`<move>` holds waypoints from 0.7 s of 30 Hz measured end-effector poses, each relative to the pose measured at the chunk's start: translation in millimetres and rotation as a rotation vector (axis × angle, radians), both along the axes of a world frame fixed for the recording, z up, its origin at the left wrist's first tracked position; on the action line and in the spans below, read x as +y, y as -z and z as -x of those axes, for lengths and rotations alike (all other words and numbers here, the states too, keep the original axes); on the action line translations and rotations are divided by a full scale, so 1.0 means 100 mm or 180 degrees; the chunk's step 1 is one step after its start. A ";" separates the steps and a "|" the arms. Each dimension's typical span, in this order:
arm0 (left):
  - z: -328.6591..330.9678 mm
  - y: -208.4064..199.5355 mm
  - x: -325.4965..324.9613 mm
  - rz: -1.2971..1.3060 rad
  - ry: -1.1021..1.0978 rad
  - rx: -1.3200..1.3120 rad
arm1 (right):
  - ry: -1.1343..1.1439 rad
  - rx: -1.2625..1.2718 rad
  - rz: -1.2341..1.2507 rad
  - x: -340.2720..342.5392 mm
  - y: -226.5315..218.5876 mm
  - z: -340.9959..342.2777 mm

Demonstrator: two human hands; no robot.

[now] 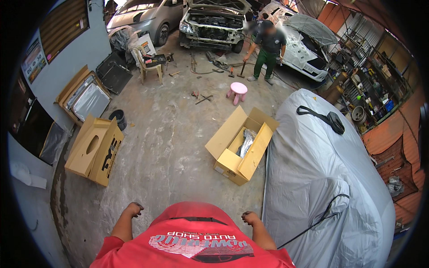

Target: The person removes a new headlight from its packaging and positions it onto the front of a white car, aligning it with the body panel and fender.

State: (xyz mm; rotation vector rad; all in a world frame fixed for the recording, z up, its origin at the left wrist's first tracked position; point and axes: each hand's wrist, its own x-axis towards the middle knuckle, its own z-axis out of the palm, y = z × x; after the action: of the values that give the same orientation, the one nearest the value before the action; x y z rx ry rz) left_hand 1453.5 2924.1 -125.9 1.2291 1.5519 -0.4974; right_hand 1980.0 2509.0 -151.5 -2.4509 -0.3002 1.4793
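Note:
My left hand (133, 209) hangs beside my red shirt, over the concrete floor, its fingers curled in with nothing visible in them. On the other side, my right hand (250, 218) is also loosely closed, and nothing shows in it. Neither hand touches anything. Ahead of the right hand stands an open cardboard box (229, 171) with raised flaps. Inside it lies a shiny part in clear plastic wrapping (246, 142). A second cardboard box (80, 154), with an oval hole in it, is ahead and left of my left hand.
A grey-covered car (308, 165) fills the right side. Farther ahead are a pink stool (239, 89), tools on the floor (204, 99), and a person (269, 49) in dark clothes holding a long-handled tool. Beyond stand vehicles with raised hoods. A black bucket (118, 119) is at left.

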 end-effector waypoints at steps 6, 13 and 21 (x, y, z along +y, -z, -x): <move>0.30 0.09 0.04 0.0120 -0.0055 0.0169 | -0.0119 0.0110 0.0064 0.12 -0.10 0.11; 0.28 0.15 -0.07 0.0230 -0.0067 0.0256 | -0.0050 0.0061 0.0295 -0.12 -0.06 0.03; -0.03 0.13 0.03 0.0062 0.0056 0.0038 | 0.0122 0.0049 0.0229 -0.29 -0.05 -0.03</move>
State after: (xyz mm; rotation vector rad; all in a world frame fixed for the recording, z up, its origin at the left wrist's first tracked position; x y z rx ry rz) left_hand 1456.0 2927.4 -138.5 1.2278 1.5441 -0.5311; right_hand 1983.1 2480.4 -146.3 -2.4850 -0.1990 1.5176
